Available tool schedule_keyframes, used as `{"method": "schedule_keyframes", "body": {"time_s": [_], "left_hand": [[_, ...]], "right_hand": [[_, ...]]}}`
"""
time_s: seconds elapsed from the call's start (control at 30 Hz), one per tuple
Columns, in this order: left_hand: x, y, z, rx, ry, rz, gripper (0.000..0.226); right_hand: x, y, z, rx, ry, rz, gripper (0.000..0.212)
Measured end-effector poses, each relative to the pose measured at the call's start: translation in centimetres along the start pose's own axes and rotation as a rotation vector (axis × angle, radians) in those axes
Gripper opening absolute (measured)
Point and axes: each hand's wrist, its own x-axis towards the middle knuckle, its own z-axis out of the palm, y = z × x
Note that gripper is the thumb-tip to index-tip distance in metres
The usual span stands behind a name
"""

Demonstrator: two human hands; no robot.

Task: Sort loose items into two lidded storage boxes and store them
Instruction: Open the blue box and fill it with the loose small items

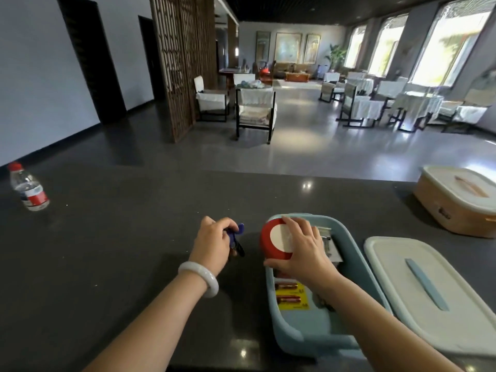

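left hand (212,241) fingers curled round blue tool (236,236), right hand (303,249) fingers gripping red roll (276,241) over blue box (300,336)

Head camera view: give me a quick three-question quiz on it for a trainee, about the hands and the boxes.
1. True or false: the tan box has its lid on.
2. What does the right hand grip at the far end of the blue box? A) a red roll B) a bottle C) a battery pack
3. Fill in: the small blue item is held by the ____ hand, outside the blue box.

Key: 1 true; 2 A; 3 left hand.
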Motion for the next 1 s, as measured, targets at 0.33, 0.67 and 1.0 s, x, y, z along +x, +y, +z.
{"method": "schedule_keyframes", "body": {"time_s": [0.33,0.67,1.0], "left_hand": [[-2.6,3.9,8.3,0.100,0.004,-0.156,0.026],[-3.9,3.9,8.8,0.077,0.016,-0.205,0.005],[-4.1,3.5,9.1,0.035,0.001,-0.177,0.010]], "right_hand": [[-5.8,8.8,-3.2,0.028,-0.208,-0.015,0.114],[-5.0,8.1,0.1,-0.052,-0.538,-0.066,0.126],[-3.7,7.8,2.9,-0.129,-0.720,-0.057,0.107]]}}
